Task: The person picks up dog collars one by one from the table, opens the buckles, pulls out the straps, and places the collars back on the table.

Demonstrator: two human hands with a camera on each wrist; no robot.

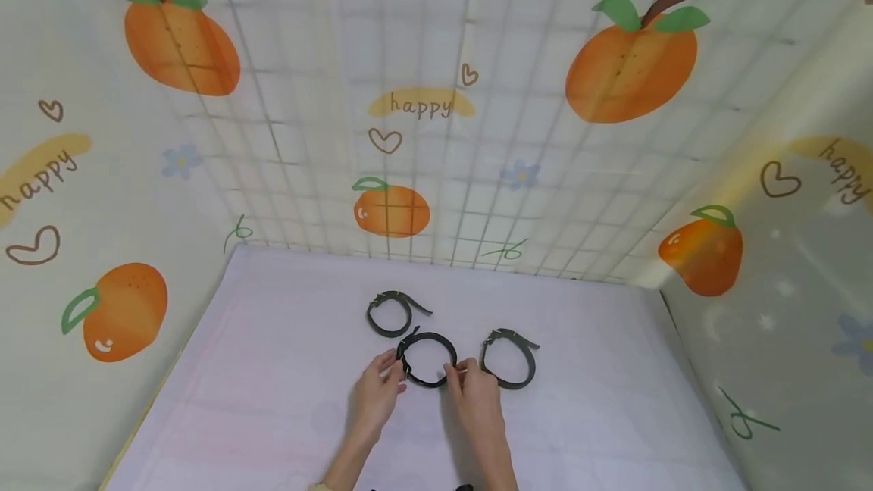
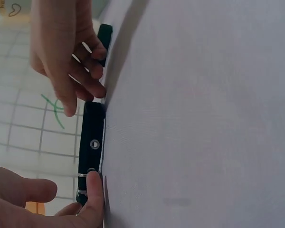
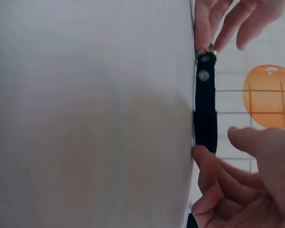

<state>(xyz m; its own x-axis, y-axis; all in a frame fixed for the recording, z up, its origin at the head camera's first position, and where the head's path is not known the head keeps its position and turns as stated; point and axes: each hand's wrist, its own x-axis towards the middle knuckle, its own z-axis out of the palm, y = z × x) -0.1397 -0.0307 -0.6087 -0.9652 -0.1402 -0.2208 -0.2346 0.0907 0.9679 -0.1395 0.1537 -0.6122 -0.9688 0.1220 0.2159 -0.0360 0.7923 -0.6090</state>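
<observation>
A black buckled strap [image 1: 430, 336], closed into a loop, stands on edge on the table between both hands. My left hand [image 1: 378, 391] touches its left side by the metal buckle [image 2: 82, 184]; in the left wrist view the thumb stays apart from the band. On the opposite side, fingers of my right hand [image 1: 476, 394] touch the band [image 3: 205, 97], with the thumb held away from it in the right wrist view. A second looped strap [image 1: 369, 318] lies behind to the left. A third looped strap [image 1: 517, 385] is just right of my right hand.
A pale lilac cloth [image 1: 273, 370] covers the table. A patterned curtain [image 1: 314, 195] with oranges and grid lines encloses the back and both sides. Dark small objects [image 1: 464, 487] show at the bottom edge, too cropped to identify.
</observation>
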